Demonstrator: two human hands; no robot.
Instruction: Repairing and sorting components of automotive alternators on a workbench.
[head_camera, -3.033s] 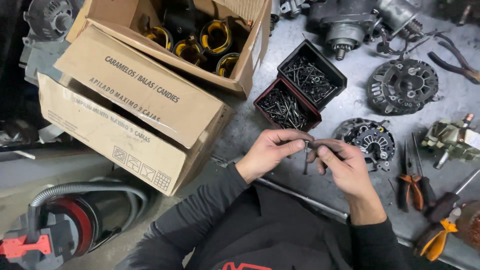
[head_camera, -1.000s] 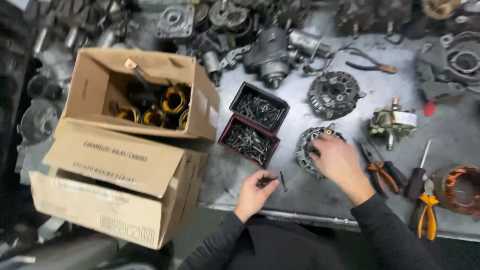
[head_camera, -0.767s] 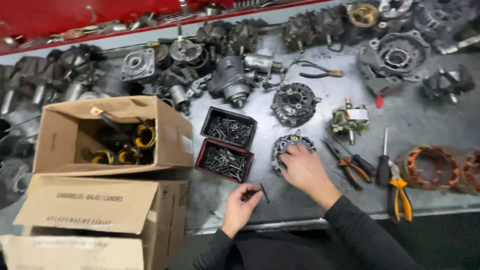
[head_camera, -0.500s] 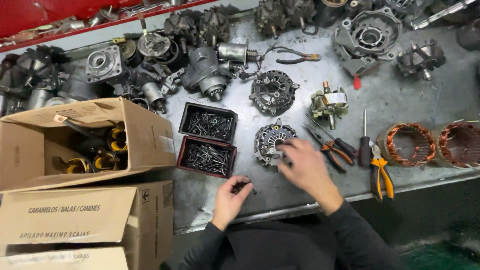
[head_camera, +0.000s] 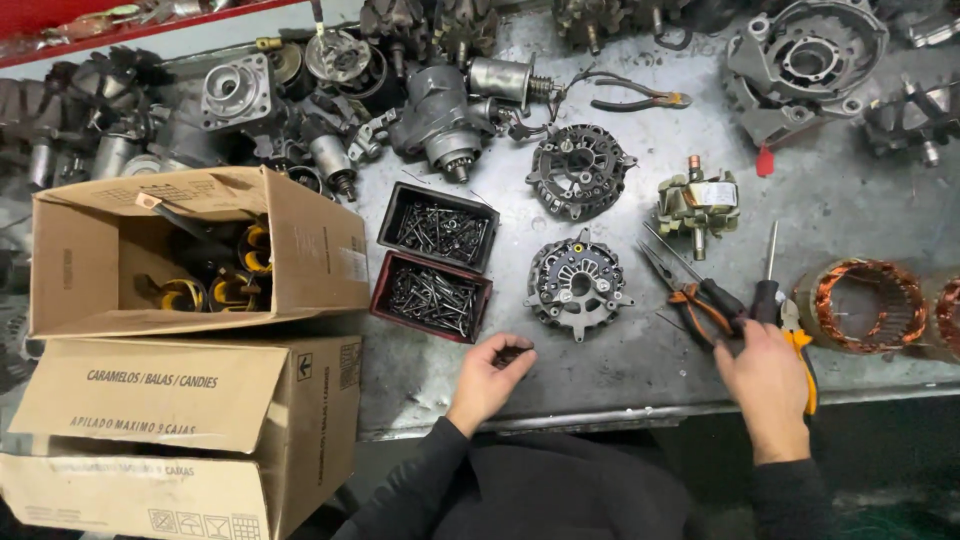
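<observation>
Cluttered metal desk (head_camera: 640, 370). Your left hand (head_camera: 490, 375) pinches small screws (head_camera: 512, 353); your right hand (head_camera: 765, 380) closes over crowded pliers (head_camera: 705, 305). Screws may drop off the near edge.

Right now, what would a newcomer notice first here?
Probably the open cardboard box at the left, with yellow-wound coils inside, and the two trays of dark screws beside it on the grey bench. Near the front edge, the left hand pinches small dark fasteners, while the right hand reaches the tools by the copper stator winding.
</observation>
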